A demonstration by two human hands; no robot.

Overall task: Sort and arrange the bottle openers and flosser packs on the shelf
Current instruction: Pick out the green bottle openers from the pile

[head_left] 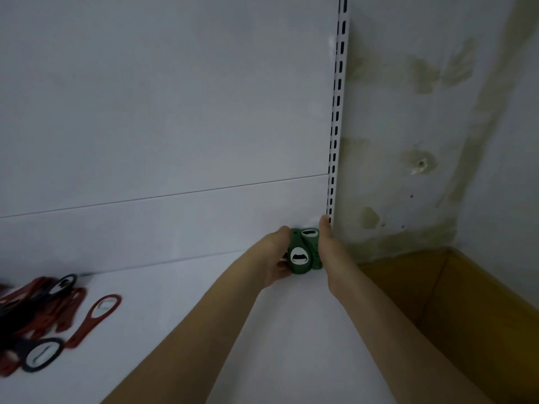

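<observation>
- Two bare forearms come up from the bottom edge, with no sleeve showing on either
- left hand (275, 258): no glove, ring or watch to be seen
- right hand (331, 249): uncovered likewise, wrist plain, with no band or strap

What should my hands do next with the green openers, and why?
Probably let go and reach left for more. Both hands, left hand and right hand, already press the green openers together in the shelf's back right corner, while red and dark openers lie unsorted at the left.
</observation>
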